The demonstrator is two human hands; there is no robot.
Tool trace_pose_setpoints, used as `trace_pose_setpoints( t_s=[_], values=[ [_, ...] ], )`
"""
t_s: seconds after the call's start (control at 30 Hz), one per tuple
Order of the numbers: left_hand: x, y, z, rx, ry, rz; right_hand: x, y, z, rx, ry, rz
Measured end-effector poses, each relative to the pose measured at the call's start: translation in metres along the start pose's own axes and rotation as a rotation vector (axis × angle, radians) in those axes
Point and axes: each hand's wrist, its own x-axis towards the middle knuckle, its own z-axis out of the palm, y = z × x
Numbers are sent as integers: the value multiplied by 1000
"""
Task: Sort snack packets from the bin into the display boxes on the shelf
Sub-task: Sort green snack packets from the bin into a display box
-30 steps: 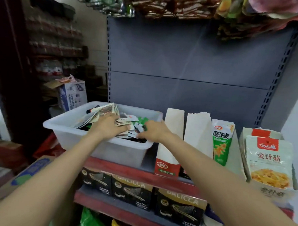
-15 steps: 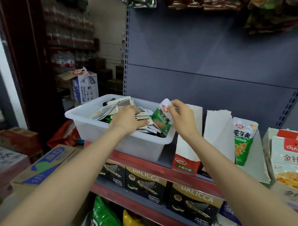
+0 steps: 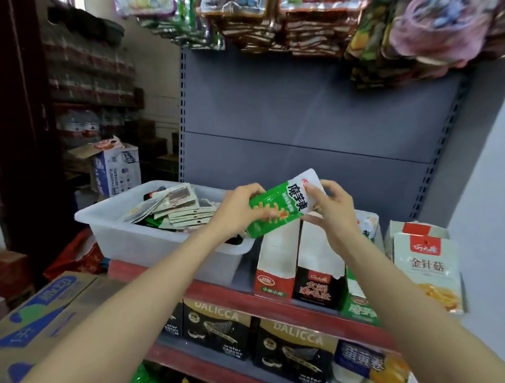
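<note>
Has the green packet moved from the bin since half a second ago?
Yes. The green packet, then low at the white bin's right end, is now lifted clear above its rim, held by both hands, over the display boxes.

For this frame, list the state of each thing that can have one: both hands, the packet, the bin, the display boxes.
Left hand: grips the green packet's lower end.
Right hand: pinches the packet's top edge.
Green packet: out of the bin, held tilted above the boxes.
White bin: on the shelf, holds many packets.
Red-and-white display box: upright, open-topped.
Black display box: upright, open-topped.
</note>
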Motion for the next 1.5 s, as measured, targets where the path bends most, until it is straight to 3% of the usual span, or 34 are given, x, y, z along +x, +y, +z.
trace_pose_setpoints(
  t_s=[0.27, 0.47, 0.63, 0.83, 0.97, 1.17, 1.5],
  values=[
    [21, 46, 88, -208, -172, -61, 10, -21, -88, -191, 109, -138],
    [38, 54, 126, -349, -12, -207, 31, -25, -140, -508, 238, -268],
    [47, 58, 149, -292, -229, -380, 43, -22, -143, -701, 163, -330],
    [49, 55, 155, -347, -344, -433, 57, -35, -151, -862, 89, -359],
    [50, 53, 158, -348, -346, -437, 56, -21, -144, -1016, -109, -230],
    [47, 53, 157, -354, -340, -440, 59, 0, -138, -1225, -222, -118],
    [40, 60, 147, -269, -259, -356, 66, 14, -135, -1342, -149, -123]
  ],
)
